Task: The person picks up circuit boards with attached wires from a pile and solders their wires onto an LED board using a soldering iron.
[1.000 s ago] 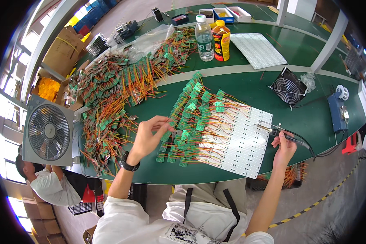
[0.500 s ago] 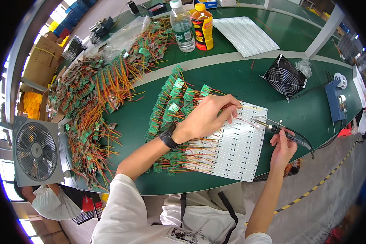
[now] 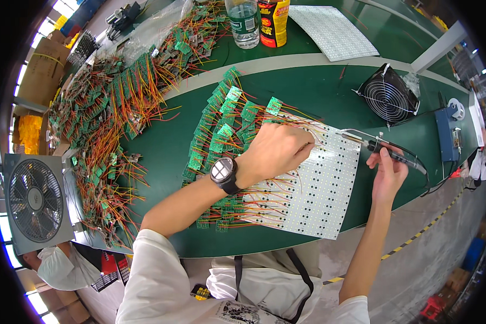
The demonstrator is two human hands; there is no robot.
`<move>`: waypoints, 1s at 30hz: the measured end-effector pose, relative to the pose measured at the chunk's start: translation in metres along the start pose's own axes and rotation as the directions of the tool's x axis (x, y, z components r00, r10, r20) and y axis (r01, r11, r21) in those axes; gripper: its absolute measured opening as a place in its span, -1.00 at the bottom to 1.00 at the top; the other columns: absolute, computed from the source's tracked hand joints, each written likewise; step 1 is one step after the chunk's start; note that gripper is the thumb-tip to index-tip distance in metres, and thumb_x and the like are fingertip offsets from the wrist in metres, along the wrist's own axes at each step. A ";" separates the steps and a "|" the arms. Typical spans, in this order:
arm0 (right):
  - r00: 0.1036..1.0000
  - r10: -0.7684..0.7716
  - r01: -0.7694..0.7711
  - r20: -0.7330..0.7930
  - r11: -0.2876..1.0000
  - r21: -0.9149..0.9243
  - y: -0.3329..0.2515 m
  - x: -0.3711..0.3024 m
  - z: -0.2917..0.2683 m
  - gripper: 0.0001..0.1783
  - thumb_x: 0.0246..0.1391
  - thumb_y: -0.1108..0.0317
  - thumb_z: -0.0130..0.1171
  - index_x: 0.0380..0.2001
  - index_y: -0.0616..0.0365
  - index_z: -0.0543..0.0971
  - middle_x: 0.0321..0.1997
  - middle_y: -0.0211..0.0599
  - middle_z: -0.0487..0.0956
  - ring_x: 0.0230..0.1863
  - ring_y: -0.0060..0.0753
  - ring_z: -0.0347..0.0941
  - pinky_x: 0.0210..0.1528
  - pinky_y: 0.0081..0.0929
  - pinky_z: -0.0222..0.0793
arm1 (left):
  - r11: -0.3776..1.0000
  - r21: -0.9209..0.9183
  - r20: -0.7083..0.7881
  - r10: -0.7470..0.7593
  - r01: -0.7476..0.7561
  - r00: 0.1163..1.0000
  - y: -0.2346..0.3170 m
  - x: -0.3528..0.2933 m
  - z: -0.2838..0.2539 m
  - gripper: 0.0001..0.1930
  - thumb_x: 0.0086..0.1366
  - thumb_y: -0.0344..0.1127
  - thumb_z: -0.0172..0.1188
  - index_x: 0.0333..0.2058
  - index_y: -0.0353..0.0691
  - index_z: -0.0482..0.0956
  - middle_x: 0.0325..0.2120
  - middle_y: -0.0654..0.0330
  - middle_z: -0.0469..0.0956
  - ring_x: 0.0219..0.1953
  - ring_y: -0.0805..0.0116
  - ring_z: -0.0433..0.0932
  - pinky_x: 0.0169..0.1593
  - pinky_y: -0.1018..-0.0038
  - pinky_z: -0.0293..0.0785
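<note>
My left hand (image 3: 279, 148), with a black watch (image 3: 223, 171) on its wrist, rests over the left part of a white LED panel (image 3: 325, 200). Its fingers are curled together among thin red and yellow wires; the fingertips are hidden. My right hand (image 3: 387, 171) grips a soldering iron (image 3: 392, 153) with a thin metal guide tube on it, the tip by the panel's far right corner. Rows of small green circuit boards (image 3: 205, 135) lie left of the panel, partly behind my left arm. Their wires reach over the panel's left side.
A large heap of wired circuit boards (image 3: 116, 102) covers the table's left side. A black fan (image 3: 387, 97) and a blue soldering station (image 3: 446, 134) stand right. Bottles (image 3: 244, 24) and another white panel (image 3: 335, 32) lie beyond the pale strip. A box fan (image 3: 36, 200) is far left.
My left hand has turned, so the watch face shows and its fingers point down. The iron's tip has moved toward the panel's far edge. The whole view has shifted slightly.
</note>
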State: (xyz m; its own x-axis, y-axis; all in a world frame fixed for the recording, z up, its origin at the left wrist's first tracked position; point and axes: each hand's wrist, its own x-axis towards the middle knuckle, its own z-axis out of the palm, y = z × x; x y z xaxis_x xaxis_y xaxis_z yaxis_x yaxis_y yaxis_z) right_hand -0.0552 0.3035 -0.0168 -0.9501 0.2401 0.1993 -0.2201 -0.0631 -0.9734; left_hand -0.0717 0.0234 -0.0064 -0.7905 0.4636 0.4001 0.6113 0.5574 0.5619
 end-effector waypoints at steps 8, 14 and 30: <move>0.990 0.041 -0.048 0.137 0.998 0.046 0.020 0.002 -0.011 -0.74 0.13 0.47 0.20 -0.16 0.43 0.53 -0.39 -0.16 0.60 -0.56 -0.40 0.52 -0.52 -0.54 0.38 | 1.000 0.000 -0.052 -0.014 0.014 0.999 0.000 -0.003 0.000 -0.94 0.10 -0.39 0.23 -0.45 -0.21 0.62 -0.66 0.18 0.54 -0.62 0.18 0.53 -0.52 0.34 0.43; 0.986 0.059 -0.064 0.159 0.998 0.023 0.020 0.001 -0.011 -0.76 0.12 0.49 0.20 -0.17 0.44 0.53 -0.35 -0.16 0.60 -0.56 -0.39 0.53 -0.51 -0.54 0.41 | 1.000 0.009 -0.073 -0.015 0.016 0.997 -0.002 -0.002 0.003 -0.95 0.10 -0.40 0.22 -0.45 -0.21 0.60 -0.66 0.18 0.53 -0.62 0.16 0.52 -0.52 0.32 0.41; 0.985 0.054 -0.048 0.163 0.998 -0.040 0.017 0.000 -0.005 -0.74 0.14 0.45 0.20 -0.16 0.43 0.54 -0.49 -0.17 0.59 -0.57 -0.41 0.48 -0.47 -0.53 0.38 | 1.000 0.012 -0.103 -0.012 0.013 0.995 -0.004 -0.004 0.004 -0.96 0.11 -0.42 0.20 -0.49 -0.22 0.57 -0.67 0.15 0.51 -0.61 0.11 0.51 -0.51 0.28 0.41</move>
State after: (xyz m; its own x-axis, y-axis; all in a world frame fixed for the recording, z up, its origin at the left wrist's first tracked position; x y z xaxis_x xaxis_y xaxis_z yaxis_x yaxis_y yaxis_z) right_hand -0.0575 0.3075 -0.0337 -0.9839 0.0754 0.1620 -0.1651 -0.0358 -0.9856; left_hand -0.0711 0.0221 -0.0125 -0.7972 0.3834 0.4663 0.6014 0.5713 0.5585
